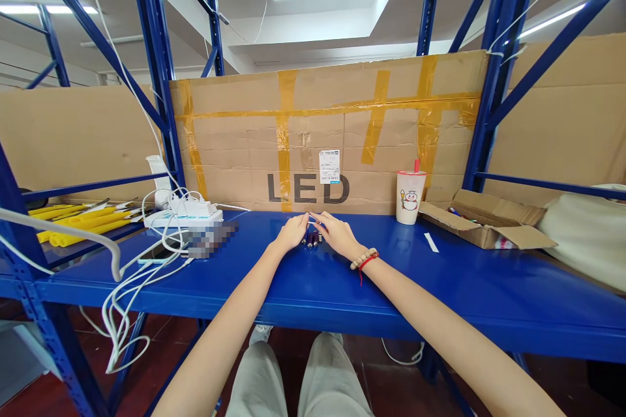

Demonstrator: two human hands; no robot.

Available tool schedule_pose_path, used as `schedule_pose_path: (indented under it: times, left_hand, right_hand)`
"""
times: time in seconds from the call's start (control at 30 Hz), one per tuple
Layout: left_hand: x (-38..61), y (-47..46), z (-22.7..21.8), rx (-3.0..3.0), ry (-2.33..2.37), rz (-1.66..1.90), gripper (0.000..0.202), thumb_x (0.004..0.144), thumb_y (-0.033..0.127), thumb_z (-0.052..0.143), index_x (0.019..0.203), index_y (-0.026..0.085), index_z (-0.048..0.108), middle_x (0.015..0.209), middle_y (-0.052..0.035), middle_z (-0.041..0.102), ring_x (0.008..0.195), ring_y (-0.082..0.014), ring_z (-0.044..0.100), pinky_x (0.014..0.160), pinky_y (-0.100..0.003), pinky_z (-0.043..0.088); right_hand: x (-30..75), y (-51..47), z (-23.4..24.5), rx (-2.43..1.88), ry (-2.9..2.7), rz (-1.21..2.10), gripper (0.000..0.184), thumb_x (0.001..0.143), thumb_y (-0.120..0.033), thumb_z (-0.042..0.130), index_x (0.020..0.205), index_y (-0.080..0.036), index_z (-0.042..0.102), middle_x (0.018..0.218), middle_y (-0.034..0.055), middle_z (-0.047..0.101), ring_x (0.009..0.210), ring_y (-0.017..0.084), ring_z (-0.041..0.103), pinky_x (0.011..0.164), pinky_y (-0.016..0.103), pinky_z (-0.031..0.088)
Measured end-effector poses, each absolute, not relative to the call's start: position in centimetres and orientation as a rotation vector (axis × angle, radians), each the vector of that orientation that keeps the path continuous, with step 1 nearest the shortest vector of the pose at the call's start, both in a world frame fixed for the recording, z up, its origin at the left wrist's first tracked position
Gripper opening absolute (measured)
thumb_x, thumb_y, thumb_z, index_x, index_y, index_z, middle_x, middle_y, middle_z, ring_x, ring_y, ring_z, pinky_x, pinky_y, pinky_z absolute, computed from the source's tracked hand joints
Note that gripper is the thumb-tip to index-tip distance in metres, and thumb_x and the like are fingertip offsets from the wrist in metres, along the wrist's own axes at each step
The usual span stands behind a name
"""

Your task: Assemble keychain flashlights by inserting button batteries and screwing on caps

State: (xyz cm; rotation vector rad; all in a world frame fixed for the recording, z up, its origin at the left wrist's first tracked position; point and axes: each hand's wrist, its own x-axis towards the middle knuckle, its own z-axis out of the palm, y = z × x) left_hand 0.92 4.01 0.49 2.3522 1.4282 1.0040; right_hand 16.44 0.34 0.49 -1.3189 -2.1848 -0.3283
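At the middle of the blue shelf, my left hand [293, 231] is closed in a pinch, its fingertips turned toward the other hand. My right hand [338, 234], with a beaded bracelet [364, 258] and a red cord at its wrist, meets it with fingers bent and thumb underneath. Something thin and pale shows between the two sets of fingertips, too small to name. Just below, between the hands, lies a small bunch of dark, shiny pen-like sticks [311, 240], side by side, partly covered by the fingers.
A paper cup [409, 199] with a red straw stands right, near a white strip [431, 242] and an opened cardboard box [482, 218]. White cables [127, 303], a power strip [190, 208] and yellow-handled tools [90, 221] are left. A large carton [235, 150] stands behind.
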Motion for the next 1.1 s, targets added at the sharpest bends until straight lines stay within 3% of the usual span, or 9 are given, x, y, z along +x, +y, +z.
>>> schedule_pose_path:
  times: [0.17, 0.5, 0.67, 0.8, 0.93, 1.1]
  left_hand:
    - [0.9, 3.9, 0.5, 2.330, 1.404, 0.998, 0.048, 0.094, 0.040, 0.017, 0.069, 0.018, 0.051, 0.067, -0.0013, 0.061, 0.065, -0.0160, 0.057, 0.066, -0.028, 0.043]
    - [1.1, 3.7, 0.8, 2.324, 1.562, 0.994, 0.032, 0.090, 0.042, 0.033, 0.087, 0.020, 0.056, 0.086, -0.0043, 0.066, 0.081, -0.0198, 0.060, 0.068, -0.028, 0.044]
    - [1.0, 3.0, 1.1, 2.485, 1.577, 0.890, 0.034, 0.094, 0.035, 0.027, 0.088, 0.020, 0.058, 0.094, -0.0065, 0.067, 0.088, -0.0211, 0.061, 0.073, -0.029, 0.044]
    - [0.9, 2.5, 1.4, 2.576, 1.595, 0.826, 0.034, 0.094, 0.034, 0.028, 0.094, 0.021, 0.059, 0.103, -0.0068, 0.067, 0.095, -0.0225, 0.061, 0.074, -0.028, 0.044]
    - [0.8, 2.6, 1.4, 2.632, 1.583, 0.778, 0.036, 0.094, 0.034, 0.029, 0.084, 0.021, 0.061, 0.093, -0.0059, 0.069, 0.088, -0.0217, 0.063, 0.067, -0.025, 0.043]
    - [0.8, 2.7, 1.4, 2.660, 1.562, 0.750, 0.036, 0.093, 0.034, 0.031, 0.078, 0.021, 0.062, 0.085, -0.0051, 0.069, 0.083, -0.0205, 0.062, 0.062, -0.023, 0.040]
  right_hand:
    - [16.5, 0.6, 0.4, -1.350, -2.202, -0.352, 0.040, 0.097, -0.031, 0.029, 0.134, -0.024, 0.041, 0.107, 0.0053, 0.058, 0.082, 0.016, 0.062, 0.060, 0.023, 0.040]
    - [16.7, 0.7, 0.3, -1.361, -2.206, -0.323, 0.039, 0.096, -0.034, 0.033, 0.131, -0.023, 0.044, 0.106, 0.0064, 0.057, 0.084, 0.016, 0.061, 0.062, 0.022, 0.039]
    - [16.9, 0.6, 0.4, -1.331, -2.242, -0.284, 0.035, 0.095, -0.035, 0.035, 0.127, -0.026, 0.048, 0.099, 0.0040, 0.057, 0.081, 0.014, 0.059, 0.061, 0.021, 0.037]
    - [16.9, 0.7, 0.2, -1.260, -2.280, -0.240, 0.033, 0.094, -0.039, 0.035, 0.105, -0.022, 0.061, 0.086, 0.0024, 0.058, 0.072, 0.012, 0.055, 0.057, 0.020, 0.033]
    - [16.9, 1.0, -0.1, -1.173, -2.296, -0.139, 0.036, 0.092, -0.039, 0.038, 0.077, -0.018, 0.063, 0.072, 0.0003, 0.058, 0.063, 0.010, 0.050, 0.054, 0.020, 0.029]
    - [17.0, 1.3, -0.4, -1.146, -2.280, 0.023, 0.037, 0.089, -0.038, 0.040, 0.068, -0.017, 0.062, 0.062, -0.0015, 0.058, 0.057, 0.010, 0.047, 0.054, 0.020, 0.029]
